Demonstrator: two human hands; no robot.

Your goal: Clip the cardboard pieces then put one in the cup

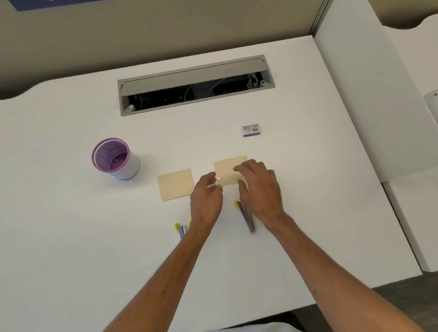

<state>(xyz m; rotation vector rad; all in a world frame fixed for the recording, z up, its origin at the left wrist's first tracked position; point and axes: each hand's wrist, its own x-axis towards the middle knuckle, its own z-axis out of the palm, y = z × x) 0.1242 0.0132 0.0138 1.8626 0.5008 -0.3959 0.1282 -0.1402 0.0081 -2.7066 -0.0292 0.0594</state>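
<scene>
Both forearms came in from the near desk edge and met at the right tan paper pad [229, 167]. Left hand [207, 200] had its fingers curled at the pad's left edge, pinching something small and pale; whether that was a sheet corner or a separate item, I couldn't tell. Right hand [259, 185] lay over the pad's right half, fingers fairly straight, pressing down rather than gripping.

Relative to that pad: a second tan pad [176, 184] lay just left, apart from it. A stapler with a yellow tip [245, 216] lay just nearer the person, partly under the right hand. Another stapler [182, 230] sat nearer-left, beside the left wrist. The purple mesh cup [115, 160] stood farther left, and the small box [251, 129] farther back-right.

Judgement: the step looked like lifting or squaring a sheet. To do it well, keep the right palm flat as an anchor, peel from the left corner only, and move slowly so the pad doesn't slide toward the stapler.
</scene>
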